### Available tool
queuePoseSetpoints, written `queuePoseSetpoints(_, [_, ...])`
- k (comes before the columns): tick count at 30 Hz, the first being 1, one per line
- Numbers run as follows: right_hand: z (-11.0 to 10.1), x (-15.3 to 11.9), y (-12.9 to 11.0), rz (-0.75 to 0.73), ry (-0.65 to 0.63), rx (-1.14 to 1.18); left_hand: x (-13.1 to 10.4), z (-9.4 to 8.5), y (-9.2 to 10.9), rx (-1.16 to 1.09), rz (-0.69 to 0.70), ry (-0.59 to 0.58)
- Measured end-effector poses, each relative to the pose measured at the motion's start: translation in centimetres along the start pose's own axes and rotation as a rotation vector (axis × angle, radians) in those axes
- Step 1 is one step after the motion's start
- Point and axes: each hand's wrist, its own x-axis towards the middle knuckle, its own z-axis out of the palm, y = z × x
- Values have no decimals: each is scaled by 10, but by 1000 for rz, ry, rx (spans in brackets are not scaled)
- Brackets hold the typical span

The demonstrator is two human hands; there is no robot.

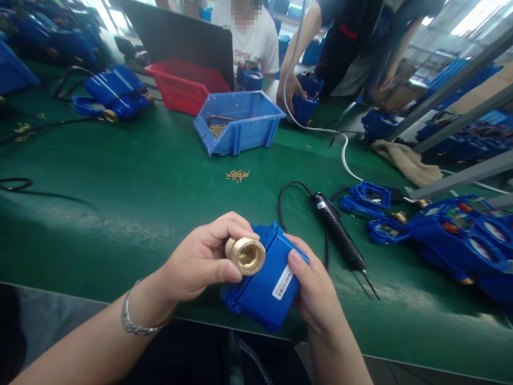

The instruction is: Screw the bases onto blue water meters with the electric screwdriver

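A blue water meter (266,291) with a white barcode label is held between my hands at the table's front edge. My left hand (208,256) is closed round its brass pipe end (249,256), whose open mouth faces me. On the other side, my right hand (315,283) grips the blue housing, with the thumb on top near the label; its other fingers are mostly hidden behind. Right of the meter, a black electric screwdriver (339,230) lies on the green table, its bit pointing toward the front right.
A small pile of brass screws (238,176) lies ahead, before a blue bin (248,125) of screws and a red bin (180,88). More blue meters (473,230) crowd the right, with another (116,93) at left. Across the table, a co-worker's hand (290,93) touches a meter.
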Motion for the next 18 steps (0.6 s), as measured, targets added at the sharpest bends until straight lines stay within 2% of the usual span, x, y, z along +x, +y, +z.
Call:
queuePoseSetpoints(3, [-2, 0, -3, 9, 4, 4, 0, 6, -4, 61, 20, 19])
queuePoseSetpoints(6, [-11, 1, -9, 25, -46, -93, 2, 11, -6, 132, 90, 24])
queuePoseSetpoints(10, [-24, 4, -29, -30, -179, -530, 5, 21, -5, 255, 187, -48])
queuePoseSetpoints(13, [-29, 7, -41, -22, -195, -747, 5, 31, -2, 409, 290, -113])
queuePoseSetpoints(16, [-34, 7, -41, 69, -163, -640, 1, 35, -2, 462, 343, -116])
queuePoseSetpoints(18, [-40, 6, -34, 117, -144, -494, -5, 33, -7, 422, 357, -1])
